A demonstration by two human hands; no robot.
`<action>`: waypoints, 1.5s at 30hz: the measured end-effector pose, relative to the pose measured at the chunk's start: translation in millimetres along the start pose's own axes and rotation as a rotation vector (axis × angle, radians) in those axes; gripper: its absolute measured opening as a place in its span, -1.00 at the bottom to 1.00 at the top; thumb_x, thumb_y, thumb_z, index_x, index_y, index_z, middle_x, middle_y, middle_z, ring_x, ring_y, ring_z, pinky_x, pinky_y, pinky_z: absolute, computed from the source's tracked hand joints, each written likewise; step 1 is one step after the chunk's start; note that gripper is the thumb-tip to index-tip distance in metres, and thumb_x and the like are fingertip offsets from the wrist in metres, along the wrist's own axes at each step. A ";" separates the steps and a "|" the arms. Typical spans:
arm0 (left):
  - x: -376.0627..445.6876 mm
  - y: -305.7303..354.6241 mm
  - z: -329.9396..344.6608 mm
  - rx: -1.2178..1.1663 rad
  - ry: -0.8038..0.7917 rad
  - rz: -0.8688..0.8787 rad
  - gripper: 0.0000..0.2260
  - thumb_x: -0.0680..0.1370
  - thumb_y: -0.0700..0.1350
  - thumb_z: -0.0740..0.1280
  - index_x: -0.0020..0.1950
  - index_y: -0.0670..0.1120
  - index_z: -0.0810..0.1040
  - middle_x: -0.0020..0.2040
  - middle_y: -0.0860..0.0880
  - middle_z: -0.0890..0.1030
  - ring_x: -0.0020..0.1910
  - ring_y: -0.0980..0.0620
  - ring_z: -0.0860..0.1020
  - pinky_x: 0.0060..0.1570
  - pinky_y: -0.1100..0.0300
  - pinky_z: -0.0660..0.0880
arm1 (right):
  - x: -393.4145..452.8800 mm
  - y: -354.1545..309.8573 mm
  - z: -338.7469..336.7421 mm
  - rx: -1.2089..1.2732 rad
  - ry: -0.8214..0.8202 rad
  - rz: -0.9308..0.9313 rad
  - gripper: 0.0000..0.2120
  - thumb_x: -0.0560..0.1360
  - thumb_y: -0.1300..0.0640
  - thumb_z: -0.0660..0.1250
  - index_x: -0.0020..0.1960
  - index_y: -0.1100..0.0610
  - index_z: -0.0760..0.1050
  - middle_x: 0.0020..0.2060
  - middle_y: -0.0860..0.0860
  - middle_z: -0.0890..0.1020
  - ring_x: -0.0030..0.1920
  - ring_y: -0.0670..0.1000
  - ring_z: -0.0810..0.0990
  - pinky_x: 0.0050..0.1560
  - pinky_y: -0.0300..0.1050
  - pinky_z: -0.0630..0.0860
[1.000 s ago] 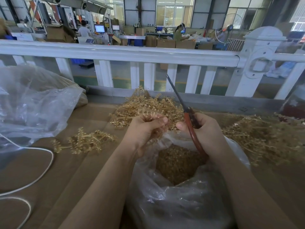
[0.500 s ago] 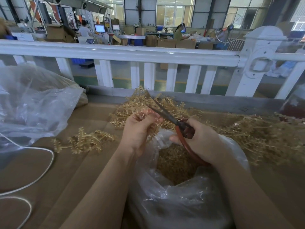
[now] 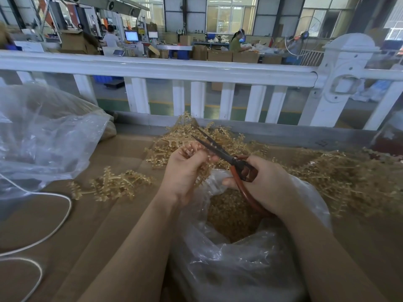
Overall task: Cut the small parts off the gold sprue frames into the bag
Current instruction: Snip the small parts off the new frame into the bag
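The left hand (image 3: 185, 171) pinched a gold frame (image 3: 201, 168) over the open bag (image 3: 239, 258). The right hand (image 3: 266, 184) gripped scissors (image 3: 220, 152), blades parted at the frame. More frames (image 3: 349, 177) lay heaped on the bench (image 3: 109, 225).

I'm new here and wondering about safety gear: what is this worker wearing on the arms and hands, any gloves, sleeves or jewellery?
Nothing shows on them. The left hand and the right hand are both bare, with no gloves. Both forearms are uncovered right down to the bottom edge of the picture, so no sleeve comes into view. No watch, ring, bracelet or tape can be seen on either wrist or on the fingers.
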State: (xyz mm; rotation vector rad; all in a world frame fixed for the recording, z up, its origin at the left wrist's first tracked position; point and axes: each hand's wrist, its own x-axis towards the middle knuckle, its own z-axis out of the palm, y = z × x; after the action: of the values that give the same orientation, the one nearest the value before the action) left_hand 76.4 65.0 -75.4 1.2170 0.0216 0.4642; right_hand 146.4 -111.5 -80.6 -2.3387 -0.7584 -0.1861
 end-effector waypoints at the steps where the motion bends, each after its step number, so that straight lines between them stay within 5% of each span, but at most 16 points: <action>1: -0.1 0.2 -0.3 -0.004 0.001 -0.004 -0.85 0.42 -0.24 0.36 -0.20 -0.04 0.70 -0.17 -0.06 0.71 -0.15 0.06 0.66 -0.04 0.21 0.59 | 0.0 -0.1 0.2 0.000 0.001 -0.002 -0.38 0.03 -0.76 0.11 -0.14 -0.37 0.40 -0.28 -0.33 0.57 -0.22 -0.25 0.53 -0.28 -0.31 0.37; 7: 0.9 0.5 -2.7 -0.014 0.032 -0.026 -0.77 0.54 -0.34 0.36 -0.22 -0.07 0.70 -0.22 -0.07 0.70 -0.21 0.05 0.66 -0.07 0.16 0.57 | -1.4 -0.7 0.7 -0.043 0.056 -0.029 -0.39 0.08 -0.76 0.13 -0.18 -0.31 0.41 -0.15 -0.57 0.48 -0.30 -0.26 0.52 -0.34 -0.30 0.34; 12: 0.5 1.4 -3.3 -0.013 0.050 -0.028 -0.82 0.51 -0.37 0.36 -0.24 -0.17 0.65 -0.30 -0.08 0.67 -0.30 0.05 0.62 -0.19 0.22 0.55 | -0.7 2.5 3.9 -0.077 0.088 -0.042 -0.27 0.07 -0.78 0.07 -0.15 -0.21 0.46 -0.34 -0.30 0.57 -0.32 -0.29 0.51 -0.34 -0.38 0.30; 17: 1.2 2.0 -2.6 -0.035 0.053 -0.029 -0.87 0.45 -0.34 0.40 -0.27 -0.17 0.64 -0.31 -0.08 0.63 -0.34 0.07 0.57 -0.26 0.27 0.53 | -1.2 2.5 4.9 -0.083 0.089 -0.066 -0.37 0.10 -0.76 0.09 -0.21 -0.27 0.39 -0.19 -0.50 0.53 -0.14 -0.43 0.49 -0.36 -0.40 0.28; 21: 1.7 1.2 -3.9 -0.024 0.065 -0.051 -0.90 0.42 -0.30 0.42 -0.27 -0.14 0.65 -0.30 -0.08 0.62 -0.30 0.04 0.52 -0.21 0.21 0.45 | -1.3 2.9 5.1 -0.101 0.094 -0.065 -0.41 0.11 -0.76 0.10 -0.20 -0.30 0.38 -0.36 -0.33 0.55 -0.32 -0.33 0.49 -0.35 -0.39 0.28; 28: 2.1 0.3 -4.7 -0.028 0.069 -0.061 -0.96 0.49 -0.33 0.37 -0.12 -0.23 0.61 -0.12 -0.23 0.52 -0.09 -0.13 0.41 -0.07 0.03 0.39 | -1.5 1.6 3.0 -0.117 0.095 -0.087 -0.36 0.11 -0.76 0.05 -0.18 -0.26 0.39 -0.35 -0.29 0.55 -0.31 -0.28 0.49 -0.35 -0.33 0.32; 36: 2.2 1.9 -4.7 -0.013 0.037 -0.040 -0.80 0.50 -0.35 0.37 -0.26 -0.13 0.67 -0.28 -0.07 0.63 -0.25 0.03 0.52 -0.19 0.22 0.45 | -2.0 0.6 2.2 -0.092 0.104 -0.077 -0.23 0.07 -0.78 0.03 -0.07 -0.22 0.47 -0.34 -0.27 0.57 -0.28 -0.27 0.50 -0.33 -0.32 0.35; 40: 2.9 0.4 -5.9 -0.044 0.055 -0.043 -0.91 0.46 -0.36 0.39 -0.05 -0.29 0.58 -0.24 -0.17 0.58 -0.16 -0.12 0.42 -0.16 0.15 0.38 | -2.4 -0.8 1.7 -0.107 0.112 -0.082 -0.24 0.07 -0.78 -0.01 -0.03 -0.29 0.41 -0.34 -0.32 0.54 -0.29 -0.31 0.47 -0.34 -0.35 0.32; 45: 3.6 2.4 -8.0 -0.029 -0.026 -0.052 -0.92 0.33 -0.29 0.42 -0.28 -0.12 0.62 -0.30 -0.09 0.60 -0.24 -0.04 0.47 -0.15 0.13 0.38 | -3.3 -0.9 3.3 -0.120 0.137 -0.094 -0.17 0.11 -0.77 -0.02 0.03 -0.22 0.52 -0.40 -0.31 0.53 -0.35 -0.32 0.46 -0.37 -0.36 0.31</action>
State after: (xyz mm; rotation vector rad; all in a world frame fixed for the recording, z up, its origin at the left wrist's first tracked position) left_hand 76.8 74.0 -75.2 1.1914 0.0248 0.4020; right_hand 142.9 -110.4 -83.6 -2.3751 -0.8086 -0.4396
